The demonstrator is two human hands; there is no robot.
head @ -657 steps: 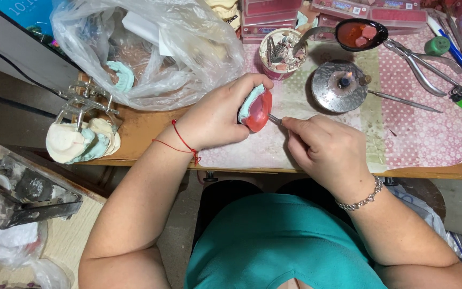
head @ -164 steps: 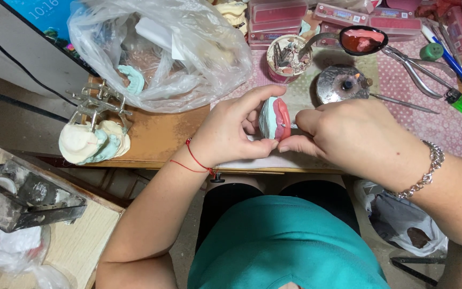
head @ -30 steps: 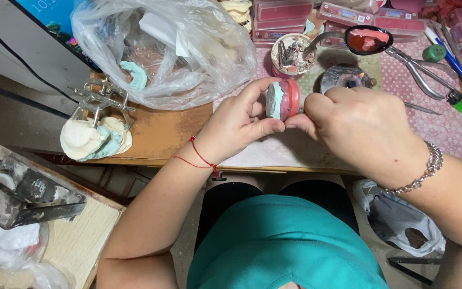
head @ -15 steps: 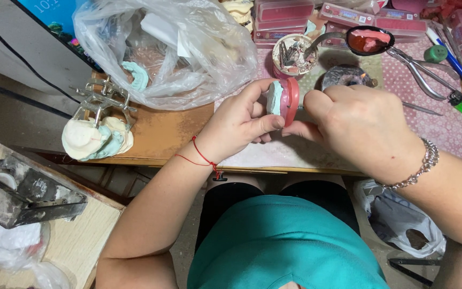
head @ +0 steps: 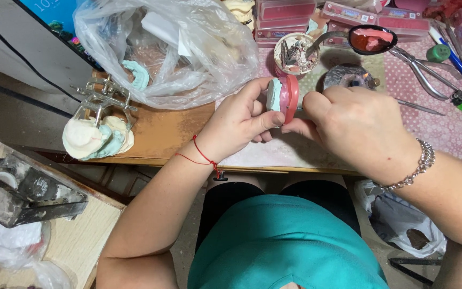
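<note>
Gripping a dental cast of pale green plaster capped with a pink wax rim, a person's left hand holds the piece on edge above the paper-covered workbench, thumb and fingers closed round it. The right hand, closed and pressed against the wax side, appears to pinch a thin tool, though the tool itself is mostly hidden, so exactly what it grips cannot be told. Both wrists hover clear of the bench, the left bearing a red string, the right a silver bracelet. The clear risk, judging by the pose: the cast hangs in the air just above the bench edge, so a slip of the thumb could drop it to the floor, and too firm a push from the right could gouge or crack the soft wax. A plastic bag lies well to the left; a round metal dish sits just behind the right hand.
</note>
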